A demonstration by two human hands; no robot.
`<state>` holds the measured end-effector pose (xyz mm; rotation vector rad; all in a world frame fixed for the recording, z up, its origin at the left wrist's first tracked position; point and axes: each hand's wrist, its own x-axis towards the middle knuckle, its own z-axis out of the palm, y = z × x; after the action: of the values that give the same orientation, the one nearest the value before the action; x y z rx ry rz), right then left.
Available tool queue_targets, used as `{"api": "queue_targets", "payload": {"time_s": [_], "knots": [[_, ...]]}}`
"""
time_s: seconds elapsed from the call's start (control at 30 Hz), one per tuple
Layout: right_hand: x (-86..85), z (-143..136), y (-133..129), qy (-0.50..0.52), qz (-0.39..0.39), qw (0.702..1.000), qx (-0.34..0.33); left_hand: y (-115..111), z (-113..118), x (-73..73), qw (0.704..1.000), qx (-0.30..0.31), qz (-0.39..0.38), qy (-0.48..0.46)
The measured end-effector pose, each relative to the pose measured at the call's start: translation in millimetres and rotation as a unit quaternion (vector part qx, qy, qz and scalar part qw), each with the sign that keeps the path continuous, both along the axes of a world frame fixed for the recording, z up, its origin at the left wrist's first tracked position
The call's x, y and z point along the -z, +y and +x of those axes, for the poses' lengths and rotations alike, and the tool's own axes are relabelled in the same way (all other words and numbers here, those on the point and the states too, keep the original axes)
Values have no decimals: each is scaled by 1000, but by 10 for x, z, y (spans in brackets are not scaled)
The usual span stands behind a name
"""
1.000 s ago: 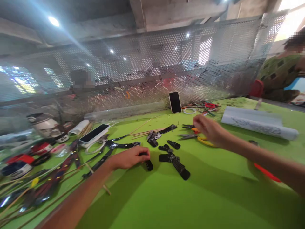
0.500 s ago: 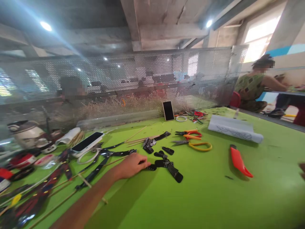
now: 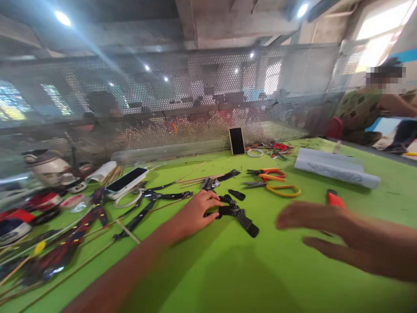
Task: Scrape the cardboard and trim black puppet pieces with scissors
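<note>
Resting on the green tabletop (image 3: 228, 278), left hand (image 3: 197, 211) fingers (image 3: 213, 203) touch the black strap pieces (image 3: 237, 215), long axis running right and nearer; blurred right hand (image 3: 329, 234) hovers spread, holding nothing

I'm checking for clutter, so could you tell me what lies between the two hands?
In the head view, black pieces lie between the left hand and right hand, then bare green table.
</note>
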<state>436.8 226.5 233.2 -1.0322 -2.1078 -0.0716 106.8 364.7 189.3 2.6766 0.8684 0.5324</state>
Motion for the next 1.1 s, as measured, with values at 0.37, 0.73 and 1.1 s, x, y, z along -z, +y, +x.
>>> {"api": "queue_targets", "payload": {"time_s": [0.37, 0.73, 1.1], "knots": [[455, -581, 1299, -116, -84, 985, -93, 78, -68, 55, 1000, 5, -5, 6], [423, -599, 1182, -136, -108, 981, -82, 139, -132, 126, 1000, -5, -25, -7], [430, -648, 1138, -141, -127, 972, -136, 121, -137, 32, 1000, 3, -23, 12]]}}
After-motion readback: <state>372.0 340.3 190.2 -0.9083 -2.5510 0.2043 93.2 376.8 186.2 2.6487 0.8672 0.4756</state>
